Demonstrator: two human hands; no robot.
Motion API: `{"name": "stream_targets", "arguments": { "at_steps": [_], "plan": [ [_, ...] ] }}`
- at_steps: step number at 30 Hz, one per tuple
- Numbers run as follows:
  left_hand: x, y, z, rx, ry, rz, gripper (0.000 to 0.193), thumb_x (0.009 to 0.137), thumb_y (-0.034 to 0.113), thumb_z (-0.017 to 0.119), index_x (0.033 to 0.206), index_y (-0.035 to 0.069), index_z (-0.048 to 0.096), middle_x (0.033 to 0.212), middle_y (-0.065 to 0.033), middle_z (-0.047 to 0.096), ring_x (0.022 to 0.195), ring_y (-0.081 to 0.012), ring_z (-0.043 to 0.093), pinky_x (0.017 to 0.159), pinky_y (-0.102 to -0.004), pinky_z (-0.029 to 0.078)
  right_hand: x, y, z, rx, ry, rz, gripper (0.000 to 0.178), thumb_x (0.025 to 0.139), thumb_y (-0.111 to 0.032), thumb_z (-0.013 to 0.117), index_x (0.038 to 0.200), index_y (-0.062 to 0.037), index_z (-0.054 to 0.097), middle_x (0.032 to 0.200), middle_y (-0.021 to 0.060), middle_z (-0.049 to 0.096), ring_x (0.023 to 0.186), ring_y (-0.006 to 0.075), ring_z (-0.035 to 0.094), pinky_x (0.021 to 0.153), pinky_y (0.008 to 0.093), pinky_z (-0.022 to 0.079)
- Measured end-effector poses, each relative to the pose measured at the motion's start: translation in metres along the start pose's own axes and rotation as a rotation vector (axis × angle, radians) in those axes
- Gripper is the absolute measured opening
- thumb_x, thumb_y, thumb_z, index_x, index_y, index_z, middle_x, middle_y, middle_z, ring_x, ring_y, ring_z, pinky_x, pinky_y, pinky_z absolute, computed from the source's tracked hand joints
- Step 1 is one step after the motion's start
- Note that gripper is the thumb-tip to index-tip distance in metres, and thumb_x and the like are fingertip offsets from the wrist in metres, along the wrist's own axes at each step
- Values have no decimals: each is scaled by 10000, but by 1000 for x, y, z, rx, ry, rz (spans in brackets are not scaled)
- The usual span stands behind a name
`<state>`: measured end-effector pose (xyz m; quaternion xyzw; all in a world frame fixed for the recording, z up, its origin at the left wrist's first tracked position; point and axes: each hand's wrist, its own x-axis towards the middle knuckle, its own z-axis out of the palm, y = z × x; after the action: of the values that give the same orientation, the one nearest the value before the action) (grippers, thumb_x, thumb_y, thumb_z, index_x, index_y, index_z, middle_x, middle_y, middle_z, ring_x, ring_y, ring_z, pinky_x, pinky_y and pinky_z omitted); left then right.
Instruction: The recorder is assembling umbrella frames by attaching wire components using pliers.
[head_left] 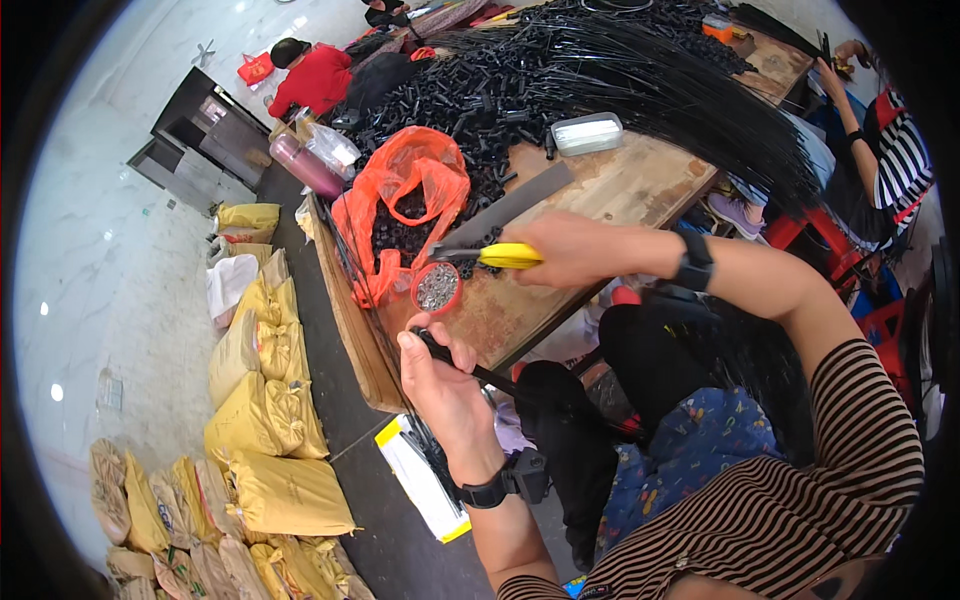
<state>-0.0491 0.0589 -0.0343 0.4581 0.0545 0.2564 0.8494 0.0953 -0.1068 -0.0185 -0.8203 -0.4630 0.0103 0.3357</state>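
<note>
Held in my right hand [570,250] is a pair of pliers with yellow handles [510,257]. The dark jaws are over a small red bowl [459,298] filled with small silvery metal pieces. Lower and to the left, my left hand [440,390] grips a thin black rod [492,378]; its fingers cover part of it, and the rest runs toward my lap. An orange plastic bag [452,150] containing small black pieces lies open just beyond the bowl. Beside the bag, a flat grey strip [520,203] lies slantwise on the wooden table [640,185].
A heap of black tubular parts [470,110] and long black rods [690,100] covers the far table. A clear plastic box [587,134] sits near them. Yellow sacks [290,490] line the left wall. Co-workers sit far left in a red top [318,80] and at right in stripes [900,160].
</note>
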Motion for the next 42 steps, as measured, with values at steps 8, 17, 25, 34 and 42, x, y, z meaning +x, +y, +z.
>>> {"name": "stream_targets", "arguments": {
  "at_steps": [8,17,25,34,42],
  "plan": [
    [8,-8,-32,-9,57,-11,344,1001,338,469,1142,27,512,816,-22,528,608,-116,440,565,-268,341,106,7,78,-213,-26,-70,239,717,-100,644,945,-28,637,763,187,652,735,361,647,655,454,500],
    [9,-10,-43,-66,28,-23,335,1002,334,471,1127,27,521,811,-28,527,624,-120,455,564,-263,354,121,-2,92,-379,-216,-24,195,697,-94,654,873,-10,647,779,194,659,760,360,654,663,455,504],
    [9,-9,-45,-97,38,-21,330,1000,304,482,1130,4,525,826,-31,527,637,-105,475,568,-245,375,119,-4,95,-330,-190,-21,185,709,-117,654,863,-14,643,778,200,657,768,368,650,668,464,497],
    [11,-11,-34,-56,36,-27,343,997,329,480,1121,13,524,812,-28,530,620,-120,462,558,-259,361,109,3,89,-112,-34,-17,223,718,-155,680,912,-48,654,803,152,667,765,308,657,666,422,491],
    [20,-30,-2,9,-54,-36,379,995,326,486,1159,-11,541,928,-50,570,652,-107,516,559,-254,401,35,-14,34,1062,-124,239,274,827,-146,654,1066,-19,605,905,30,641,835,86,596,723,249,464]
  ]
}}
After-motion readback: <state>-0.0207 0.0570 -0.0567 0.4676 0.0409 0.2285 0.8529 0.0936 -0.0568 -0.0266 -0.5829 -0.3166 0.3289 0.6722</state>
